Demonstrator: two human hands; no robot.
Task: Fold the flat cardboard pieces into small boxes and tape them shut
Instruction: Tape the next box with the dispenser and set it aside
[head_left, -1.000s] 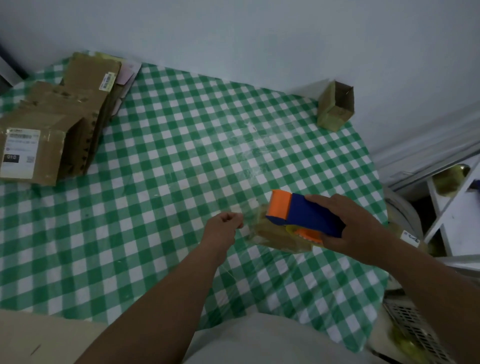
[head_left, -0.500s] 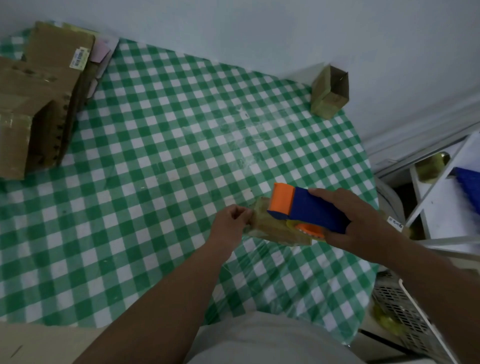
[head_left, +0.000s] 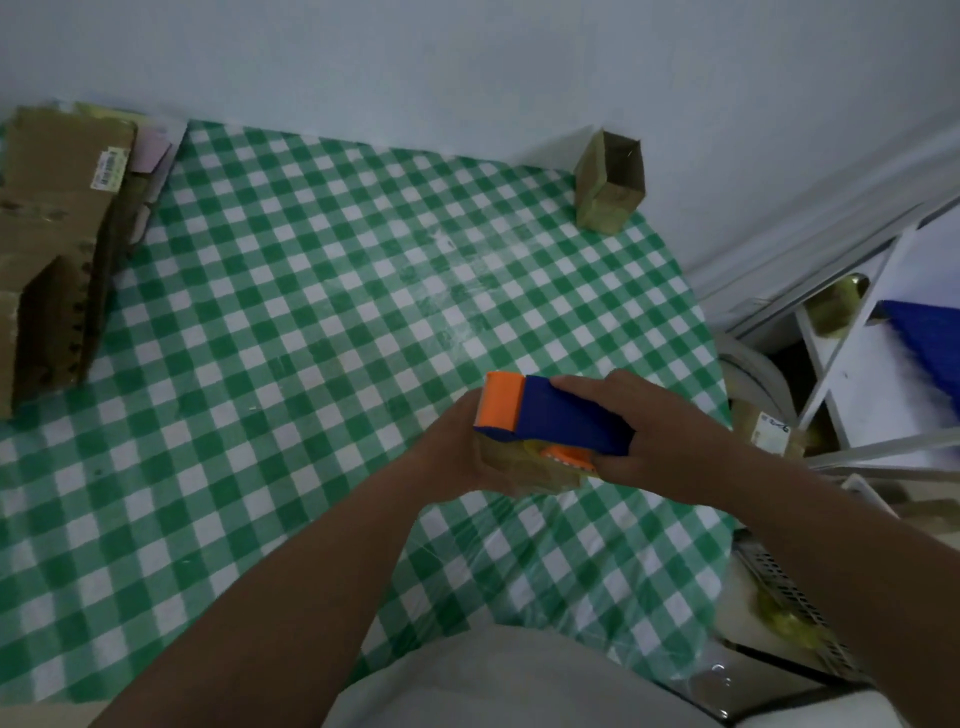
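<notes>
Mid-tape on one box right now. The left hand (head_left: 457, 452) is wrapped around a small box (head_left: 519, 467) just above the near right part of the table (head_left: 311, 312), fingers curled round its far side. The right hand (head_left: 670, 441) grips a blue and orange tape gun (head_left: 550, 415) pressed down on top of it, so my guess is a flap is getting sealed. I can't see the seam or how much tape is already on, since the gun covers it.

As for progress: one folded box (head_left: 610, 182) sits at the far edge by the wall, though its top looks open, so it probably still needs taping. A stack of cardboard (head_left: 52, 249) is piled on the far left, well away from the hands. Can't count the pieces, but it looks like plenty, so I'd say this is early days.
</notes>
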